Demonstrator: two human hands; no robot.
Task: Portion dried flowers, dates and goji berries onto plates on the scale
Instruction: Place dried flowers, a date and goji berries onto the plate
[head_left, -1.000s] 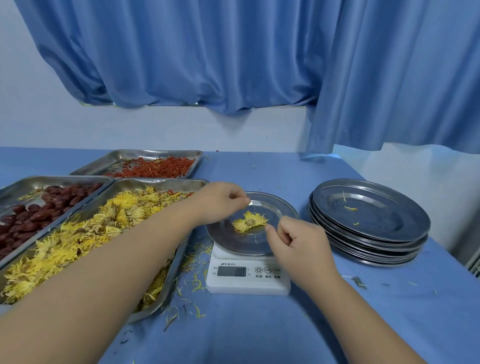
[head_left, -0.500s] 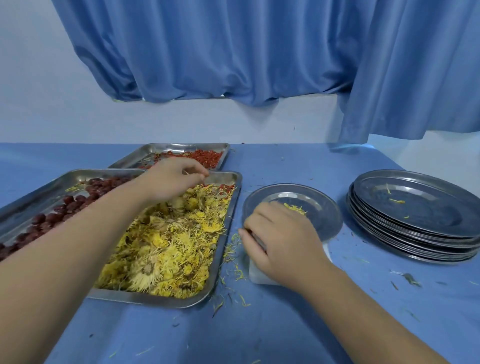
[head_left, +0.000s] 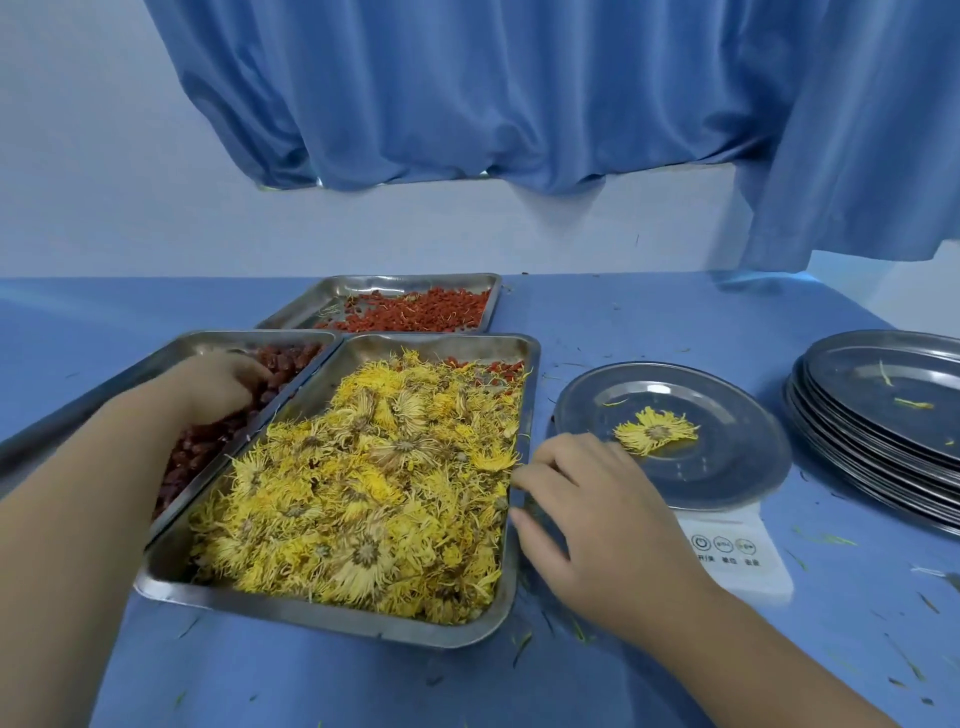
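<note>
Left hand: the left hand (head_left: 223, 382) reaches into the rectangular steel tray (head_left: 208, 340) of dark red dates (head_left: 283, 358), fingers curled down among them; any grip is hidden
Right hand: the right hand (head_left: 597, 519) holds nothing, fingers loosely spread, tips at the right rim of the rectangular steel flower tray (head_left: 332, 618) heaped with yellow dried flowers (head_left: 374, 483)
Scale: a round steel plate (head_left: 727, 467) sits on the white digital scale (head_left: 737, 558), 1 yellow flower head (head_left: 655, 428) near its middle
Far side: orange-red goji berries (head_left: 415, 314) fill the far steel tray (head_left: 395, 283)
Right edge: a stack of round steel plates (head_left: 878, 415) rests on the blue table (head_left: 649, 322)

One yellow flower (head_left: 655, 436) on plate (head_left: 727, 493), scale (head_left: 740, 569) beneath
</note>
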